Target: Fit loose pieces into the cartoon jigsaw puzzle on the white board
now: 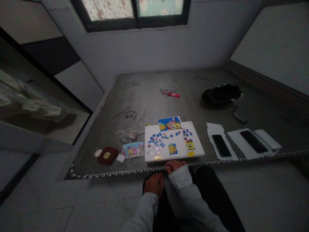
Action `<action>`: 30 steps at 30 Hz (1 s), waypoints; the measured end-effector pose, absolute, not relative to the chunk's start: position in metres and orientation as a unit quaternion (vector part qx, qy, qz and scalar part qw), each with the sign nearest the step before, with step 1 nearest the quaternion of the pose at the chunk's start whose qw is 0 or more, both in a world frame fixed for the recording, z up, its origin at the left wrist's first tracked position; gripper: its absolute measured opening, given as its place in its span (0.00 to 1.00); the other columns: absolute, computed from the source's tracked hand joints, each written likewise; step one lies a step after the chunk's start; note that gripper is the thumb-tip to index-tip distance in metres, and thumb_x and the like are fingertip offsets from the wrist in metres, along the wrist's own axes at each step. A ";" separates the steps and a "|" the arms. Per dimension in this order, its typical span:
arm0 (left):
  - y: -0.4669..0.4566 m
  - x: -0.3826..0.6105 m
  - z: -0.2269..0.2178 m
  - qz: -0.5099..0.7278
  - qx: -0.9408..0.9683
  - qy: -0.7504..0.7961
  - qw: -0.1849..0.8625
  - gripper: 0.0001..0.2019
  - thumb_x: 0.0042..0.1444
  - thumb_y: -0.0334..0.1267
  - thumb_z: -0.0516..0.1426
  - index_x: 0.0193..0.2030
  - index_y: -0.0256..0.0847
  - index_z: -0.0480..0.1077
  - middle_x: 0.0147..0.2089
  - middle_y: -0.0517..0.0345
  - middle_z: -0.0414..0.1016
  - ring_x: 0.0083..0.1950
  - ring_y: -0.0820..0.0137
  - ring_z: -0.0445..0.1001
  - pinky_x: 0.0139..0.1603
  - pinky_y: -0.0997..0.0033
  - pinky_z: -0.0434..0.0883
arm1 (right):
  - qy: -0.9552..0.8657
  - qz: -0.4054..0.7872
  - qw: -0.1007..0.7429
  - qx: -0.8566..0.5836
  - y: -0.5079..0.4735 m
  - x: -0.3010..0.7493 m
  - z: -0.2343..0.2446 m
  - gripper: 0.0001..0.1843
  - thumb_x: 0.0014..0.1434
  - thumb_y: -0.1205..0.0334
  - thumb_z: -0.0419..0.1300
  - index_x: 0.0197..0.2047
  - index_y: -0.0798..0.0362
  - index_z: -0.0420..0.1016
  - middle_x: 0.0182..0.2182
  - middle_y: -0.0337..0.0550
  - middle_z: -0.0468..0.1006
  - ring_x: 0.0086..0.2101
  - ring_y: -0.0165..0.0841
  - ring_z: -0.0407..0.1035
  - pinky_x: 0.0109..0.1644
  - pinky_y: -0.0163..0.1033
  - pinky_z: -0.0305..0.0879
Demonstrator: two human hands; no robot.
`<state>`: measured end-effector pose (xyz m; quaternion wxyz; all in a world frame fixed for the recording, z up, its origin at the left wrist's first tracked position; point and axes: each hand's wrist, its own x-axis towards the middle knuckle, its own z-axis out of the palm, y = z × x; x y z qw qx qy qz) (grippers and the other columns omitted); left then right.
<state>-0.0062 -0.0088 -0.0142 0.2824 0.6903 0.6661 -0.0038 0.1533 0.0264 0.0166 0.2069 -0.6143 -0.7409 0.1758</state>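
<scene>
A white board (195,141) lies on the grey mattress (169,103) near its front edge, with several loose jigsaw pieces (158,140) and small joined cartoon patches on it. A finished cartoon section (169,123) sits at the board's far edge. My right hand (175,165) rests at the mattress edge just below the board, fingers curled; whether it holds a piece is hidden. My left hand (154,183) sits lower by my lap, fingers closed, with what it may hold out of sight.
A cartoon picture card (132,149), a dark red case (107,155), a white cable (140,120) and a clear bag (123,135) lie left of the board. Two phones (220,145) (253,141) lie on white sheets at right. A red wrapper (171,93) and black cloth (222,95) lie farther back.
</scene>
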 end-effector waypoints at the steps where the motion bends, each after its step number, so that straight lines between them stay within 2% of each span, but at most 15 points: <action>1: -0.009 -0.006 -0.014 -0.005 0.690 0.667 0.281 0.12 0.65 0.32 0.51 0.42 0.47 0.76 0.45 0.60 0.81 0.48 0.70 0.77 0.48 0.73 0.66 | -0.734 0.174 0.205 -0.623 0.024 0.159 0.016 0.06 0.64 0.61 0.62 0.39 0.45 0.81 0.31 0.35 0.80 0.36 0.33 0.72 0.45 0.43 0.49; 11: -0.014 -0.010 -0.004 -0.022 0.673 0.696 0.250 0.12 0.66 0.33 0.50 0.42 0.47 0.76 0.46 0.61 0.82 0.50 0.69 0.77 0.48 0.72 0.65 | -0.684 0.153 0.215 -0.680 0.019 0.213 0.018 0.09 0.65 0.58 0.59 0.38 0.45 0.82 0.30 0.36 0.80 0.35 0.35 0.72 0.43 0.43 0.50; 21: -0.023 -0.021 -0.007 0.024 0.683 0.699 0.209 0.13 0.64 0.30 0.50 0.39 0.47 0.76 0.43 0.60 0.82 0.48 0.70 0.79 0.50 0.73 0.69 | -0.649 0.113 0.301 -0.689 0.041 0.255 0.022 0.16 0.66 0.52 0.54 0.38 0.48 0.81 0.30 0.39 0.81 0.33 0.37 0.75 0.43 0.45 0.51; 25: -0.032 -0.026 -0.017 0.069 0.700 0.681 0.203 0.16 0.63 0.31 0.47 0.36 0.48 0.76 0.39 0.57 0.82 0.44 0.67 0.80 0.50 0.69 0.73 | -0.649 0.094 0.323 -0.683 0.069 0.268 0.029 0.19 0.66 0.48 0.52 0.35 0.47 0.82 0.28 0.39 0.81 0.32 0.36 0.74 0.42 0.44 0.50; 30: -0.043 -0.032 -0.038 0.126 0.693 0.685 0.186 0.20 0.62 0.33 0.46 0.35 0.54 0.78 0.39 0.59 0.84 0.44 0.63 0.83 0.50 0.64 0.78 | -0.663 0.064 0.328 -0.670 0.113 0.273 0.046 0.21 0.67 0.46 0.52 0.36 0.46 0.82 0.26 0.37 0.80 0.28 0.33 0.71 0.43 0.44 0.50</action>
